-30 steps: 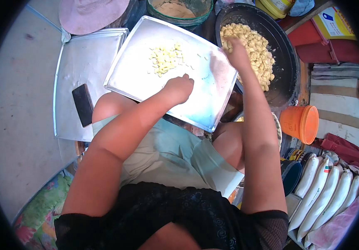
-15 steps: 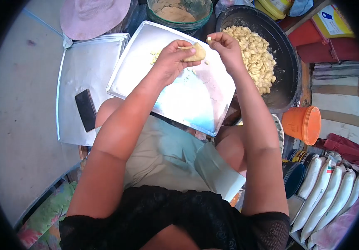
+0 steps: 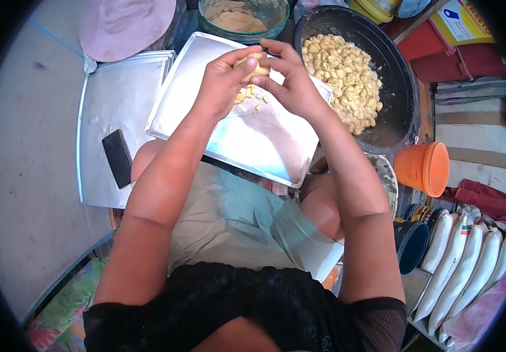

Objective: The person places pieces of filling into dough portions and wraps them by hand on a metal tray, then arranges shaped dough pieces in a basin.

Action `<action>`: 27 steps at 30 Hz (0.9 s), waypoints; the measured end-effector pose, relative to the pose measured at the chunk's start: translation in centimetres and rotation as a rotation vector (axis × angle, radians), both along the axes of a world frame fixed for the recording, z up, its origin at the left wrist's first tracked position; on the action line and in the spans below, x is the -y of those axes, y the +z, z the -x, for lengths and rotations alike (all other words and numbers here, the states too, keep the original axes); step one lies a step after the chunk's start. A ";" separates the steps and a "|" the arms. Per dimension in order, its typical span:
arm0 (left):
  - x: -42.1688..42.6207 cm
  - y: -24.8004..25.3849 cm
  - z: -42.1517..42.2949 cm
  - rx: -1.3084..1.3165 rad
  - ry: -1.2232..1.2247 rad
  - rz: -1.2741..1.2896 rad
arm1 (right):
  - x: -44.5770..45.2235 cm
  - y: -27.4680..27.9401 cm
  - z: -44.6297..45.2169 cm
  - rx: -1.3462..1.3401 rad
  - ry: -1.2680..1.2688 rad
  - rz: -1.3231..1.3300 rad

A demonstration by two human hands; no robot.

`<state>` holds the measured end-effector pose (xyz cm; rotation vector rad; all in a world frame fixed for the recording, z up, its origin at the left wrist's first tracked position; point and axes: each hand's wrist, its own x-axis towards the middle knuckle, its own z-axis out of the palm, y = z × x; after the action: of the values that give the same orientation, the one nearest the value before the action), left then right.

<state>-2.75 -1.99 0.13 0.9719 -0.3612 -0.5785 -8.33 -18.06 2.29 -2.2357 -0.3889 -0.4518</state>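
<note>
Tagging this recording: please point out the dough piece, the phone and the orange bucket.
Dough piece [image 3: 259,71]: head view, uncovered surface.
Phone [image 3: 117,158]: head view, dark upper face.
Orange bucket [image 3: 412,167]: head view, outer wall.

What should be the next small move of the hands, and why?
Perhaps press the dough gently with the right hand: this hand curves close around one side, while the left hand grips the dough above the tray. Its underside is hidden, so this is only my judgement.

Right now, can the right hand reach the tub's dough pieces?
Probably yes: the right hand is near the open black tub and nothing visibly covers the dough pieces, though that hand's at a dough lump.
</note>
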 end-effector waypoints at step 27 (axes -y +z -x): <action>20.4 4.6 21.5 1.174 -0.417 -0.457 | 29.0 -14.8 33.9 -0.651 -0.739 -0.033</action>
<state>-24.30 -22.35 4.71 1.6419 -1.5527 -0.4073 -42.24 -47.10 -12.51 -2.2851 0.7938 -0.0672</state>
